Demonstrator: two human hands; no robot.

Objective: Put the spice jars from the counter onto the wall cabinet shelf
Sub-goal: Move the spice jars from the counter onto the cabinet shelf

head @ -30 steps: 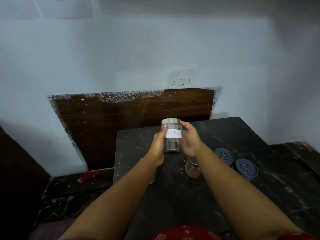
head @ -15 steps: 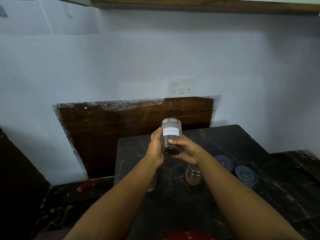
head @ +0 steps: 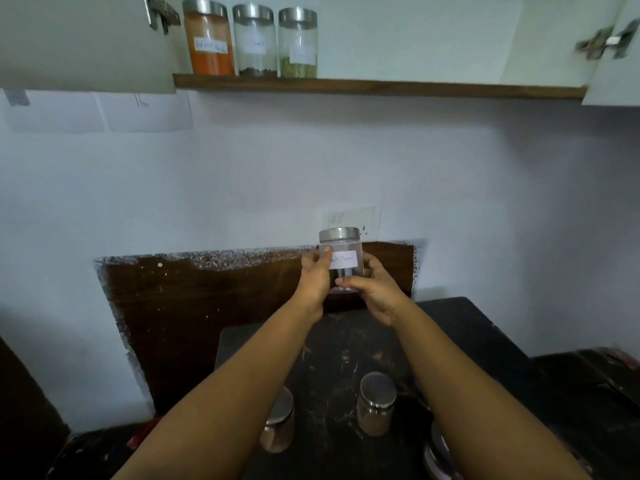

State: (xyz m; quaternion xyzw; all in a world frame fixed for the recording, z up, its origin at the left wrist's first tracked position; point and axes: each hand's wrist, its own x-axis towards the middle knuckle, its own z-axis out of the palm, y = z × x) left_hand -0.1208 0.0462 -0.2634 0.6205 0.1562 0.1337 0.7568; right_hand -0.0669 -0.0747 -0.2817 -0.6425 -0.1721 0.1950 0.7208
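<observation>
A glass spice jar (head: 341, 247) with a steel lid and a white "Pepper" label is held upright in the air in front of the wall. My left hand (head: 314, 278) grips its left side. From the lower right my right hand (head: 375, 289) curls around its base. The wall cabinet shelf (head: 415, 87) runs across the top, with three labelled jars at its left end: an orange-filled one (head: 209, 39), a dark-seeded one (head: 255, 41) and a green-leaf one (head: 298, 43). On the black counter (head: 467, 341) below stand a jar (head: 376, 403) and another jar (head: 278, 424) partly hidden by my left forearm.
Open white cabinet doors hang at the top left (head: 86, 43) and top right (head: 616, 64). The shelf is bare to the right of the three jars. A wall socket plate (head: 367, 218) sits behind the held jar. A blurred container (head: 438, 455) shows beside my right forearm.
The view has tilted upward, bringing the shelf and its three jars into sight. Both hands have lifted the pepper jar higher above the counter.
</observation>
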